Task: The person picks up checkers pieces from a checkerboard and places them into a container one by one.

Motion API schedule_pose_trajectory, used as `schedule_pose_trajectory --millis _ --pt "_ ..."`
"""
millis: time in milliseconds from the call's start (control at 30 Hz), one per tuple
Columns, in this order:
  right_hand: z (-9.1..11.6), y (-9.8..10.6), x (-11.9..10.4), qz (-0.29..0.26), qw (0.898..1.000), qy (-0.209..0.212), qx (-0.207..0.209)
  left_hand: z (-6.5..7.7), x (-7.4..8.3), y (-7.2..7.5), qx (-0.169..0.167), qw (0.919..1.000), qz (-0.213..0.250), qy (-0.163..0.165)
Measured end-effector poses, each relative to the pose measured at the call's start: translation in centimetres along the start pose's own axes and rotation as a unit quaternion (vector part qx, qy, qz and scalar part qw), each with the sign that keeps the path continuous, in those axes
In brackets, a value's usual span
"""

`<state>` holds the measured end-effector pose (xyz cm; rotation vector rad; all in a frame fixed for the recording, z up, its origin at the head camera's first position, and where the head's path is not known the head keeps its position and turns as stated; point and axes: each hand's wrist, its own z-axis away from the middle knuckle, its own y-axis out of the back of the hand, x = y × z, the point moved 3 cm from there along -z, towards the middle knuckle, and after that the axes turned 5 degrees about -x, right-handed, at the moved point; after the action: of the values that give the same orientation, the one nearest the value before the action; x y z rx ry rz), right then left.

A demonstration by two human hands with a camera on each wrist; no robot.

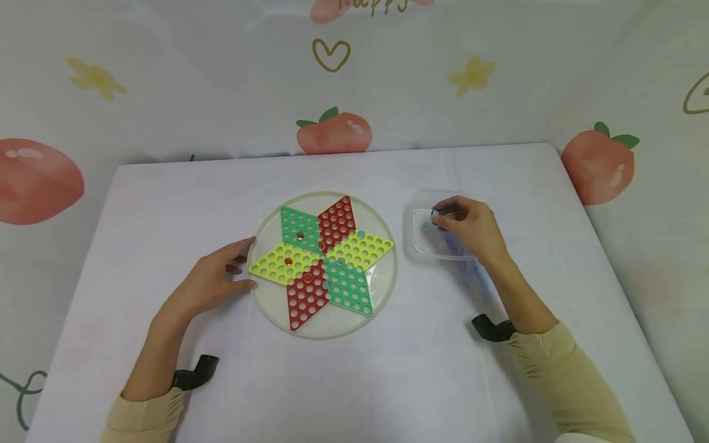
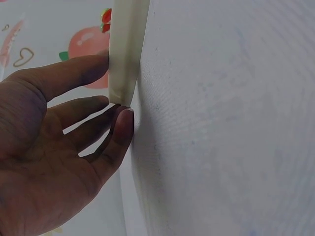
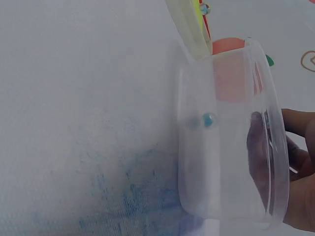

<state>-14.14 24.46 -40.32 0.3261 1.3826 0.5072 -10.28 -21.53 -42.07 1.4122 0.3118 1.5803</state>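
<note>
A round pale Chinese checkers board [image 1: 266, 307] lies on the table, its star made of green, red and yellow points. My left hand [image 1: 213, 277] rests its fingertips against the board's left rim; the left wrist view shows the thumb and fingers touching that edge [image 2: 123, 54]. On the right, my right hand [image 1: 471, 224] pinches a blue marble [image 1: 434, 213] between thumb and fingertips above a clear plastic container [image 1: 412, 246]. Inside the container sits another blue marble [image 1: 424, 226], seen through its wall in the right wrist view [image 3: 208, 119].
Several reddish marbles [image 1: 288, 261] sit in holes on the left of the star, several blue ones [image 1: 340, 262] on the right. The white-covered table [image 1: 343, 387] meets a fruit-patterned backdrop [image 1: 388, 74]. A black wrist mount [image 1: 493, 328] sticks out from each forearm.
</note>
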Motion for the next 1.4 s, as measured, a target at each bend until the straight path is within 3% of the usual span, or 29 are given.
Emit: schedule_pose_trajectory --millis 267,533,867,1400 --pt "-0.8 -0.5 0.3 0.04 0.996 -0.044 -0.059 0.0 -0.1 0.1 -0.003 1.0 0.001 0.0" --pt "-1.3 -1.4 0.4 0.078 0.99 -0.058 -0.103 0.2 0.2 0.0 0.0 1.0 0.003 0.003" --pt "-1.6 -1.7 0.5 0.115 0.989 -0.046 -0.084 0.1 0.0 -0.2 -0.006 0.9999 0.002 0.013" --pt "-2.0 -2.3 0.5 0.144 0.984 -0.035 -0.095 0.0 0.0 0.0 -0.001 1.0 -0.002 0.008"
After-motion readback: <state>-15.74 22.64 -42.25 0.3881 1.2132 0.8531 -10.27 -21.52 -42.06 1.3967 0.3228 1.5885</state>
